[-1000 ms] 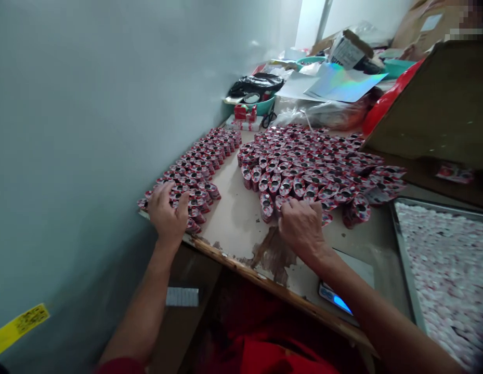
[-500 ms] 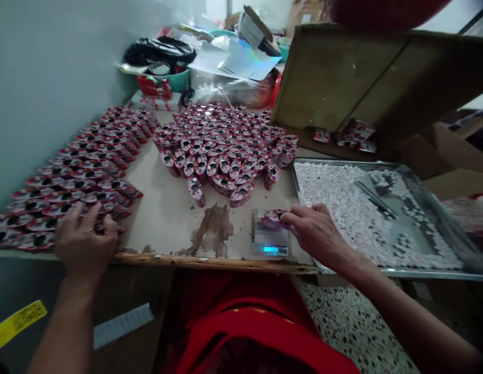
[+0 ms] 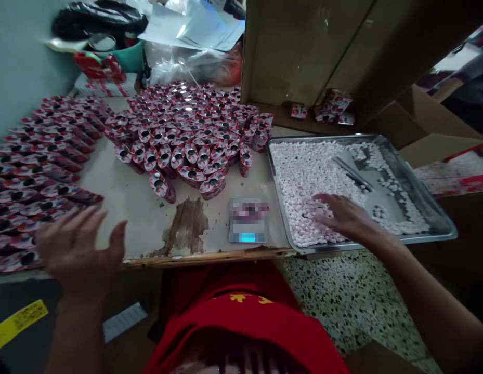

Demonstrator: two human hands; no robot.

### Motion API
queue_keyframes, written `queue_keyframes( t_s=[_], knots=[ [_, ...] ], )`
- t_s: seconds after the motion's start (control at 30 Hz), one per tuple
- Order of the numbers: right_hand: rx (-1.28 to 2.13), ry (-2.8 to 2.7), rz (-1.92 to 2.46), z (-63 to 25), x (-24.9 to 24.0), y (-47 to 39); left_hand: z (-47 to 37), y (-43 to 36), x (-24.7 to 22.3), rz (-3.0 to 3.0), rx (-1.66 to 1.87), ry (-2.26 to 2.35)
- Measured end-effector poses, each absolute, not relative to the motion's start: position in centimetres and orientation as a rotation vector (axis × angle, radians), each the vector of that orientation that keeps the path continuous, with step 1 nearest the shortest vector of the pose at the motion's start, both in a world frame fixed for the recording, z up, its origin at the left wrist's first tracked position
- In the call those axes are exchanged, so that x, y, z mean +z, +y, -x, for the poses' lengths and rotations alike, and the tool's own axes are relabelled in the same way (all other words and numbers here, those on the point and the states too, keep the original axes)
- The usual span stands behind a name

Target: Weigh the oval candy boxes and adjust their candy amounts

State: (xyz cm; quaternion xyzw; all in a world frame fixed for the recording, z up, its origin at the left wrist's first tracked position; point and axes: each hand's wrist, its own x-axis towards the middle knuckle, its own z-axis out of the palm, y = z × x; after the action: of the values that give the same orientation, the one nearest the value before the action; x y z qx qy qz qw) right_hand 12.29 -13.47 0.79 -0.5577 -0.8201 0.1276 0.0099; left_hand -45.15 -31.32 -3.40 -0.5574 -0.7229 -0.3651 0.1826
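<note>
My left hand (image 3: 83, 249) is open, its fingers spread, at the near end of the left rows of small red-and-pink open-topped packets (image 3: 40, 179). Whether its fingertips touch them I cannot tell. On the metal tray (image 3: 280, 200) at right, my right hand (image 3: 344, 215) reaches over small white pellets (image 3: 299, 182), thumb and fingers apart. The fingertips are at or just above the pellets, and nothing shows in them. Between the hands a small digital scale (image 3: 247, 228) with a lit blue display lies near the table edge. A pink packet (image 3: 251, 209), partly blurred out, rests on it.
More packets (image 3: 186, 130) stand crowded mid-table. Dark tongs or a similar long tool (image 3: 352, 174) lie in the tray. Behind it rise a cardboard box (image 3: 291, 57) and a few closed packets (image 3: 333, 106). A teal basin (image 3: 128, 57) and plastic bags (image 3: 186, 65) fill the back left.
My right hand has let go of the packet at the scale and moved right, over the tray. My left hand has lifted and spread its fingers. The view has tilted down and shifted right.
</note>
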Motion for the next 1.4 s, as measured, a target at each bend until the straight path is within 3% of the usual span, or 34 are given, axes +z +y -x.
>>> queue_keyframes(
  t_s=[0.1,0.23,0.33,0.47,0.6,0.8,0.97,1.13,1.3,1.4],
  knots=[
    [0.335,-2.646,1.709,-11.7,-2.1,-13.0,38.5,-27.8,-2.2,1.723,-0.859,-1.602],
    [0.291,-2.554,1.706,-9.3,-3.5,-10.6,32.5,-25.2,-0.9,1.879,-0.860,-1.568],
    [0.663,-2.352,1.671,-10.1,-3.2,-8.6,30.8,-25.1,-0.5,1.979,-0.850,-1.634],
    [1.444,-1.605,1.565,-12.7,-2.7,-7.8,30.5,-25.6,-0.9,1.984,-0.952,-1.877],
    [1.737,-1.115,1.469,-13.6,-2.4,-8.5,29.5,-25.4,-1.4,1.998,-1.296,-2.230],
    [1.710,-1.026,1.418,-13.2,-1.9,-9.9,27.0,-23.9,-1.9,2.300,-1.641,-2.290],
    [1.215,-1.384,1.416,-11.8,-1.1,-11.5,24.3,-21.9,-4.7,2.439,-1.550,-2.276],
    [1.071,-1.351,1.270,-7.8,-0.8,-13.2,21.5,-17.9,-4.3,2.588,-1.526,-1.839],
    [1.747,-0.373,0.981,-3.3,-1.0,-13.6,17.8,-13.5,1.7,2.547,-1.105,-0.919],
    [1.837,0.071,0.774,-2.4,-0.8,-13.3,15.6,-11.9,3.5,2.615,-0.855,-0.613]
  ],
)
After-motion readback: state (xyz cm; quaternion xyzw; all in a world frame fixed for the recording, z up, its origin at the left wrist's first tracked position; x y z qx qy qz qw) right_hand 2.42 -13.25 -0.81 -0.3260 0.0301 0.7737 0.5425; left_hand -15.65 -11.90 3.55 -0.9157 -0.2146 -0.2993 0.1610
